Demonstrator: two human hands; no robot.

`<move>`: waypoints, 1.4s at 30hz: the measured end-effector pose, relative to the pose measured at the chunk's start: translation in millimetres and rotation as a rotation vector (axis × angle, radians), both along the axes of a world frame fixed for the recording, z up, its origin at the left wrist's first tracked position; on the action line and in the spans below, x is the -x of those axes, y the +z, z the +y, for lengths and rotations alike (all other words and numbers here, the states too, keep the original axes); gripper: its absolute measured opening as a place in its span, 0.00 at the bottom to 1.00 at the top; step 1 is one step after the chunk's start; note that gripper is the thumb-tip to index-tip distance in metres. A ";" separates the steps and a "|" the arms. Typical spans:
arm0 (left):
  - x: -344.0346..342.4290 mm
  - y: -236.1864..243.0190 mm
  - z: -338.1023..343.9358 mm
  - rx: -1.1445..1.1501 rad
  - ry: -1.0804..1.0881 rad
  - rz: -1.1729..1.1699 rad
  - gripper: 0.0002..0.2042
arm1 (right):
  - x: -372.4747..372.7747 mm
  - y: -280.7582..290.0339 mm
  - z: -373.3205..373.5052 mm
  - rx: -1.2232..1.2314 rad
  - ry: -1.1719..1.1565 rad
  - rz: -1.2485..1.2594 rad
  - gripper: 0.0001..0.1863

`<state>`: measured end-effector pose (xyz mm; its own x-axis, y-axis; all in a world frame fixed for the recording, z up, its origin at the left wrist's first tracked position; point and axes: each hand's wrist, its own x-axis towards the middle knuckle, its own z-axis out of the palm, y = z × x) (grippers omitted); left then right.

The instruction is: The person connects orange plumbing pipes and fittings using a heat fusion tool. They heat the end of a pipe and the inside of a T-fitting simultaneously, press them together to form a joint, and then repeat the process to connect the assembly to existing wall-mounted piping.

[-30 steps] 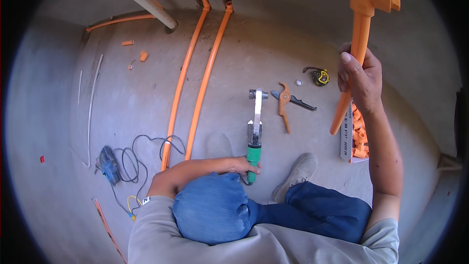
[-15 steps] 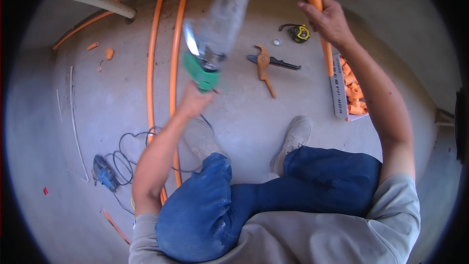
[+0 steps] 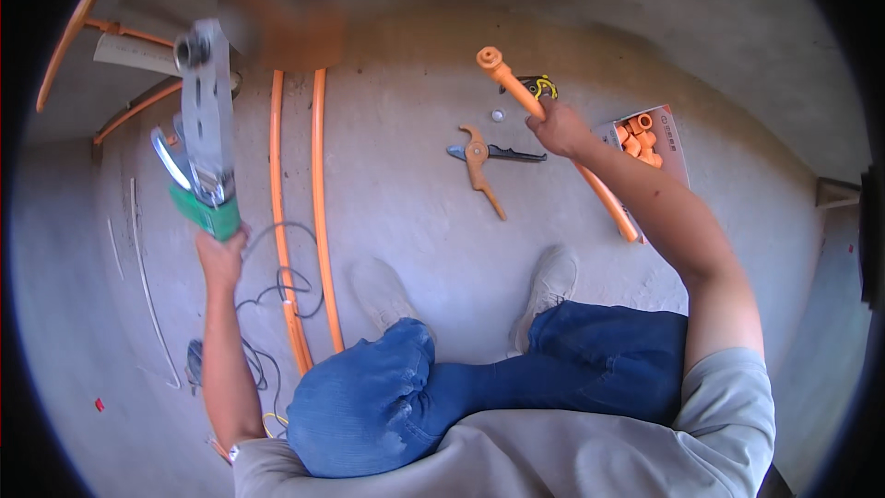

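My left hand (image 3: 221, 254) is closed round the green handle of a pipe-welding tool (image 3: 206, 111), its silver plate and round metal die raised on the left. My right hand (image 3: 558, 129) grips an orange pipe (image 3: 604, 194) that slants from an end fitting at the top down to the lower right, across the box (image 3: 671, 157) of orange fittings. Left of that hand lie an orange-handled pipe cutter (image 3: 477, 156), a small white cap (image 3: 498, 115) and a yellow-black tape measure (image 3: 542, 86), partly behind the pipe.
Two long orange pipes (image 3: 323, 212) run along the floor, with looping dark cable (image 3: 300, 286) nearby. A blue tool (image 3: 195, 360) is partly hidden by my left arm. More pipes (image 3: 85, 14) show at upper left, thin pale strips (image 3: 143, 267) at left, and my shoes (image 3: 551, 281) below.
I have lifted the green tool from the floor and swung it to the upper left. The orange pipe in my right hand has come down and left, its fitting now lower and tilted.
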<state>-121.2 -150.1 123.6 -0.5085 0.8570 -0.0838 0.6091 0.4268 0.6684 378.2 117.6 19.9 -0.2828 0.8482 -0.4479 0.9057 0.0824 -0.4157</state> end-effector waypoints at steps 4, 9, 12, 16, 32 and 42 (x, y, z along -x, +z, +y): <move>-12.8 -13.8 -39.3 0.113 0.103 -0.215 0.06 | 38.3 -35.1 2.7 -0.048 0.017 0.071 0.20; -5.6 -31.5 -71.7 0.120 0.270 -0.303 0.08 | 61.1 -90.6 23.8 -0.149 0.037 0.017 0.17; 9.7 -43.8 -94.0 0.072 0.409 -0.292 0.08 | 68.0 -119.3 28.3 -0.278 0.024 0.016 0.17; 24.3 -51.5 -103.1 0.005 0.505 -0.437 0.07 | 84.5 -116.1 27.4 -0.370 0.106 -0.094 0.18; 37.2 -50.6 -105.0 0.015 0.574 -0.346 0.06 | 406.9 -86.6 -0.5 0.311 -0.054 -0.006 0.30; 32.4 -42.6 -117.0 -0.065 0.673 -0.465 0.06 | 415.3 -94.9 -19.9 0.474 -0.075 -0.030 0.24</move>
